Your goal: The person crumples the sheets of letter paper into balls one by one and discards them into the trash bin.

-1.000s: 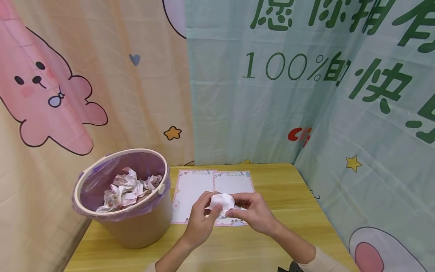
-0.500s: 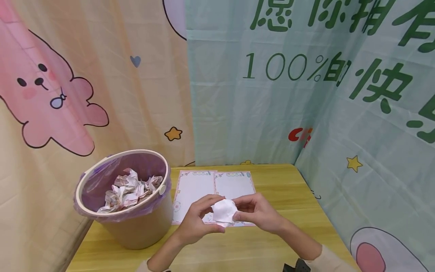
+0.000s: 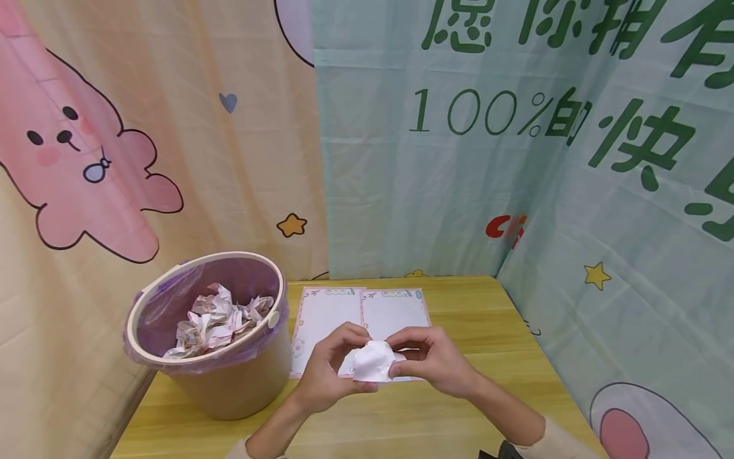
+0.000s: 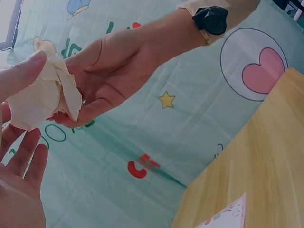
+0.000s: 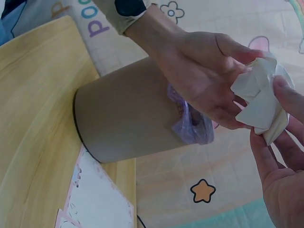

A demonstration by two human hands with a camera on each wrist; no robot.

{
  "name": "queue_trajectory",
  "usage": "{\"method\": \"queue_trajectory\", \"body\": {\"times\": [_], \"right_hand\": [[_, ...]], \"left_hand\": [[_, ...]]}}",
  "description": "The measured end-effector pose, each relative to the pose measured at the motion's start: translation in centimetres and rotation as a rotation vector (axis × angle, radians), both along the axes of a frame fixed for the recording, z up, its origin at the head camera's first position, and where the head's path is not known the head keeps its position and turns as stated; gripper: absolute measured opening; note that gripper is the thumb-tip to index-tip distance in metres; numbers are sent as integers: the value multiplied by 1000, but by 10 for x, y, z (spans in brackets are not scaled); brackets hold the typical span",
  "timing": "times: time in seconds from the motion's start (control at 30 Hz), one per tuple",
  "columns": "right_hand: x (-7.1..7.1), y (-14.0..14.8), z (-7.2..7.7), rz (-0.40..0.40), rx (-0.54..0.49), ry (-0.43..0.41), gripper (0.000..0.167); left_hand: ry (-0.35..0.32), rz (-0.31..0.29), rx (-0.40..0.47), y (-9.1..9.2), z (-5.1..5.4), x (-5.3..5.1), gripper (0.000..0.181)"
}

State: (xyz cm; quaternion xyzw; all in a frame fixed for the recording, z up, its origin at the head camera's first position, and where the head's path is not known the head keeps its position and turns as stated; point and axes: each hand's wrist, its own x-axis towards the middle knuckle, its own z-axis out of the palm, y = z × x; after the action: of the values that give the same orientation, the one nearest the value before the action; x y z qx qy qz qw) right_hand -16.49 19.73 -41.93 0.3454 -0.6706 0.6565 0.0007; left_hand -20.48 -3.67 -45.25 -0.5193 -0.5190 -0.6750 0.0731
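Note:
A crumpled piece of white paper (image 3: 374, 362) is held between both hands above the table, also seen in the left wrist view (image 4: 38, 102) and the right wrist view (image 5: 261, 102). My left hand (image 3: 327, 376) grips its left side, thumb below and fingers above. On the other side my right hand (image 3: 438, 363) pinches it between thumb and fingers. Behind the hands two printed sheets, a left one (image 3: 323, 312) and a right one (image 3: 395, 312), lie side by side, partly covered by the hands.
A beige bin (image 3: 235, 389) with a purple liner stands at the left of the wooden table (image 3: 476, 319), holding several crumpled papers (image 3: 215, 319). Printed curtains (image 3: 390, 191) hang behind the table and at both sides.
Compared with a second ago, my left hand has spread wider around the paper, its thumb now lower. The paper has been turned and reshaped between the hands. The bin has not moved.

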Motion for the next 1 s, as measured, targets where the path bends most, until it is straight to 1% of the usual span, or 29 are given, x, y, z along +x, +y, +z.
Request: {"method": "queue_trajectory", "body": {"times": [0.13,0.23,0.33,0.47,0.63,0.73,0.87,0.93,1.0], "right_hand": [[-1,-2,6,36,4,61,34],[-2,0,8,54,31,77,36],[-2,1,9,56,60,87,36],[-2,3,10,21,113,94,33],[-2,2,11,-60,181,90,27],[-1,-2,10,-132,218,82,22],[2,-10,10,-245,274,13,16],[5,-14,10,-294,307,-24,16],[5,-16,8,-333,323,-34,17]], "left_hand": [[-48,-61,24,-1,2,2,58],[-68,-81,23,-1,3,2,61],[-65,-63,16,-1,4,3,63],[-47,-30,16,-1,4,2,54],[-34,22,11,3,1,-1,41],[-52,80,11,5,-2,-1,34],[-97,146,7,7,-9,1,28],[-96,176,3,6,-13,1,25],[-94,195,-11,5,-15,-2,23]]}}
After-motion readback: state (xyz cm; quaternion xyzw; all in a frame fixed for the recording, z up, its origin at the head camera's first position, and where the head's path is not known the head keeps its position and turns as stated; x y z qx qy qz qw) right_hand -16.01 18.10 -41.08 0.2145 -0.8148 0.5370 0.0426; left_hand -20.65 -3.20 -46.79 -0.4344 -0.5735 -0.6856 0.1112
